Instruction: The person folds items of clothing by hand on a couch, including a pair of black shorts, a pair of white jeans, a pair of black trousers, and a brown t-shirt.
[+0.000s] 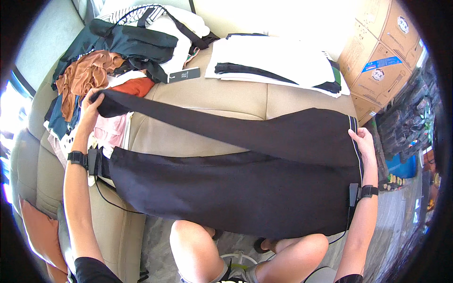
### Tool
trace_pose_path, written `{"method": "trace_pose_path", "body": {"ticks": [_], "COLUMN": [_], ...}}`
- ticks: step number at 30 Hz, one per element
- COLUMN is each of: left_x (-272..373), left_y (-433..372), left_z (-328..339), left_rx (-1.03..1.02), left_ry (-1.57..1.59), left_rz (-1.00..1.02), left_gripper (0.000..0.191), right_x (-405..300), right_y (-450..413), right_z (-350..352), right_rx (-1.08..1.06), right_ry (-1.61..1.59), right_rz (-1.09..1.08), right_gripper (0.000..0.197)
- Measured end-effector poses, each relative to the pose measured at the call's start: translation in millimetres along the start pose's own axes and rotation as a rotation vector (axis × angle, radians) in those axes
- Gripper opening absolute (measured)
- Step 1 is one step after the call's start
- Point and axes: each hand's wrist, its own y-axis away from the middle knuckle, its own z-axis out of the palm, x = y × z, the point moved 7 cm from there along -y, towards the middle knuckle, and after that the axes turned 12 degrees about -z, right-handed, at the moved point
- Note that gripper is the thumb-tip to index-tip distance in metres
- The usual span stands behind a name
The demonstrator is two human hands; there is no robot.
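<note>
A pair of black trousers lies stretched sideways in front of me, partly on a beige sofa and partly over my knees. My left hand grips the hem of the far leg, between thumb and fingers, and lifts it above the seat. At the other end, my right hand pinches the waistband, which has white striped edging. The near leg spreads toward me, its hem loose below my left wrist. Each wrist wears a black strap with a small cabled device.
A loose heap of clothes covers the sofa's left side, with a dark tag beside it. White and black folded garments lie at the back of the beige sofa. Cardboard boxes are stacked at right.
</note>
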Motion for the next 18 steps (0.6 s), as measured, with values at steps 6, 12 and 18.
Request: {"method": "trace_pose_path", "body": {"ticks": [6, 12, 18], "left_x": [-24.4, -68.0, -71.9], "left_y": [-25.9, -4.1, -6.1], "left_z": [19.7, 45.6, 49.3], "left_rx": [0.225, 0.165, 0.251], "left_ry": [-0.824, -0.887, -0.723], "left_rz": [0.271, 0.109, 0.009], "left_gripper": [0.034, 0.036, 0.037], "right_x": [-2.3, -30.6, -40.6], "right_y": [1.0, -14.8, -37.1], "right_z": [-1.5, 17.8, 18.1], "right_rx": [0.016, -0.153, 0.018], "right_ry": [-0.042, -0.223, -0.053], "right_rz": [0.039, 0.103, -0.099], "right_gripper": [0.039, 0.034, 0.029]}}
